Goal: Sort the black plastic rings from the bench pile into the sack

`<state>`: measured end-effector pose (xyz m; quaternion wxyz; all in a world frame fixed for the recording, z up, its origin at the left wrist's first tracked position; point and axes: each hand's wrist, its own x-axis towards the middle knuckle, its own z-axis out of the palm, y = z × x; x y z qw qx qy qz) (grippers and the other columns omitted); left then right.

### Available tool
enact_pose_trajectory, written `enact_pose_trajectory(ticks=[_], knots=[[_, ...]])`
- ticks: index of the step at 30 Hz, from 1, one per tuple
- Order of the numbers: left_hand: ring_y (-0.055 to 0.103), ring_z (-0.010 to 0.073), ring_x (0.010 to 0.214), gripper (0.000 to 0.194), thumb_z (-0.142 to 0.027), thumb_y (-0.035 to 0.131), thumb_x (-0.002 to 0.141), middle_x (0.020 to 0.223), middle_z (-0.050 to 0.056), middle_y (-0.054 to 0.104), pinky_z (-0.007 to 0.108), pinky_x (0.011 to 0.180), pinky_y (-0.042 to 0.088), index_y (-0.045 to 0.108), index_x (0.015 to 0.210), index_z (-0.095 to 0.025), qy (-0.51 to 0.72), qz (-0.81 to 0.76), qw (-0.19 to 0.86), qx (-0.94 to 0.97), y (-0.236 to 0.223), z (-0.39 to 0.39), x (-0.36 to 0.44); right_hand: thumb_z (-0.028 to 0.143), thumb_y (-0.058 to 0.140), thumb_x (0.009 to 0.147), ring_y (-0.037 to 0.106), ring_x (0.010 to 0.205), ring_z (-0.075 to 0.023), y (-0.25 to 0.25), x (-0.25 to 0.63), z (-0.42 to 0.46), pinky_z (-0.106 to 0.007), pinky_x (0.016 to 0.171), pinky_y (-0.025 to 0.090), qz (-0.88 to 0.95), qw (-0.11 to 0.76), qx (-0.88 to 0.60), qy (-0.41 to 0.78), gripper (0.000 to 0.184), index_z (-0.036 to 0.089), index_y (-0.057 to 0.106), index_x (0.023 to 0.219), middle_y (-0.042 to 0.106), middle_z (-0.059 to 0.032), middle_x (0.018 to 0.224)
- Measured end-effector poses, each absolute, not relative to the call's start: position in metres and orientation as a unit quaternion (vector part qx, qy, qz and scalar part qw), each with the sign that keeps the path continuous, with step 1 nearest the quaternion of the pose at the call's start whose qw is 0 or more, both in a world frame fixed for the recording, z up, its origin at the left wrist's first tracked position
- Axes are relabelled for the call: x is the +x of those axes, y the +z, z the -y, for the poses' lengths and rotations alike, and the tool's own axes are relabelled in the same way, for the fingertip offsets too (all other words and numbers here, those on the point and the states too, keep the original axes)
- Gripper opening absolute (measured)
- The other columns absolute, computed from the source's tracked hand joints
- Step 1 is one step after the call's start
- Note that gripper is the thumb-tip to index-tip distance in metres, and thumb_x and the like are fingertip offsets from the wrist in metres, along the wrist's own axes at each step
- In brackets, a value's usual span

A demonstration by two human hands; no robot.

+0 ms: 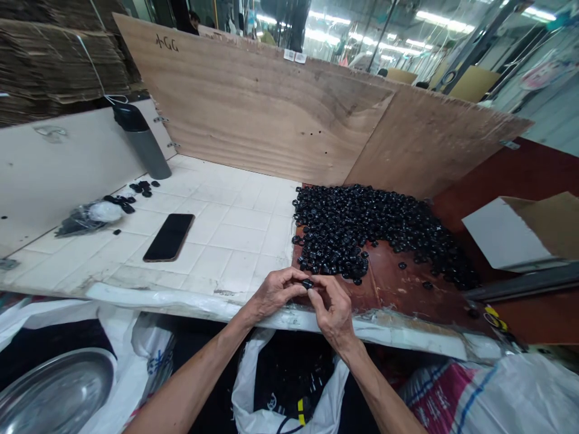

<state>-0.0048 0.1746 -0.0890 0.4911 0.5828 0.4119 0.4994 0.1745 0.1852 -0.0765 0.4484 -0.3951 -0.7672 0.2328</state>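
Observation:
Between my two hands is a small round black plastic part point(307, 283), pinched at the fingertips just above the front edge of the table. My left hand point(277, 293) grips it from the left with thumb and index finger. From the right, thumb and fingers of my right hand point(332, 307) close on the same part. Beyond them a large heap of similar black parts point(362, 220) spreads over the reddish-brown board point(389, 277). A few single pieces lie apart near the heap's front. The part's finer details are too small to make out.
A phone point(169, 237) lies on the white tabletop point(235, 238). Behind it stand a grey bottle point(147, 144) and a plastic bag point(88, 217) beside loose black pieces. An open white bag point(246, 386) hangs below the edge. At right sits a cardboard box point(506, 235); wooden panels point(271, 114) wall the back.

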Motion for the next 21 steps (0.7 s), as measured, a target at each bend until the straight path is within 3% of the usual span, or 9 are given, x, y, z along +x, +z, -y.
enact_pose_trajectory(ticks=[2,6,10,14,18,21], knots=[[0.068,0.0189,0.087,0.025,-0.029,0.07,0.084,0.099,0.008,0.073,0.031,0.081,0.056,0.07,0.102,-0.013,0.496,-0.409,0.529,0.554,-0.088,-0.173,-0.005,0.022,0.055,0.092,0.065,0.082,-0.0195,-0.077,0.172,-0.184,-0.031,0.075,0.054,0.774,0.447,-0.388,0.226,0.013,0.019,0.067,0.097,0.068,-0.0066,0.088],[0.068,0.0184,0.085,0.025,-0.029,0.074,0.08,0.096,0.008,0.072,0.031,0.08,0.056,0.071,0.099,-0.012,0.501,-0.407,0.533,0.547,-0.091,-0.173,-0.005,0.026,0.049,0.097,0.057,0.055,-0.0134,-0.085,0.17,-0.18,-0.024,0.055,0.048,0.748,0.424,-0.452,0.236,0.022,0.018,0.066,0.085,0.06,0.0006,0.063],[0.068,0.018,0.085,0.025,-0.029,0.073,0.08,0.095,0.007,0.073,0.03,0.08,0.055,0.07,0.098,-0.012,0.494,-0.414,0.551,0.53,-0.091,-0.174,-0.005,0.027,0.053,0.094,0.064,0.069,-0.0155,-0.087,0.171,-0.177,-0.026,0.064,0.052,0.752,0.438,-0.424,0.25,0.018,0.018,0.066,0.103,0.068,-0.0041,0.083],[0.068,0.0174,0.081,0.025,-0.029,0.074,0.078,0.09,0.006,0.073,0.03,0.077,0.056,0.069,0.096,-0.012,0.485,-0.42,0.568,0.515,-0.086,-0.172,-0.006,0.028,0.055,0.093,0.061,0.058,-0.0143,-0.085,0.171,-0.177,-0.025,0.057,0.051,0.739,0.435,-0.44,0.269,0.014,0.018,0.065,0.092,0.066,-0.0015,0.072],[0.068,0.0167,0.08,0.024,-0.029,0.074,0.078,0.089,0.005,0.072,0.029,0.076,0.056,0.069,0.095,-0.012,0.478,-0.423,0.579,0.507,-0.083,-0.171,-0.008,0.025,0.055,0.092,0.064,0.071,-0.017,-0.084,0.169,-0.176,-0.028,0.067,0.053,0.752,0.441,-0.418,0.257,0.013,0.018,0.065,0.095,0.067,-0.0042,0.081],[0.067,0.0169,0.08,0.023,-0.028,0.073,0.078,0.089,0.005,0.072,0.029,0.076,0.056,0.069,0.096,-0.013,0.465,-0.43,0.576,0.517,-0.083,-0.171,-0.01,0.027,0.055,0.092,0.059,0.058,-0.0141,-0.084,0.166,-0.173,-0.024,0.055,0.048,0.721,0.435,-0.445,0.305,0.012,0.018,0.064,0.091,0.064,-0.0009,0.07]])
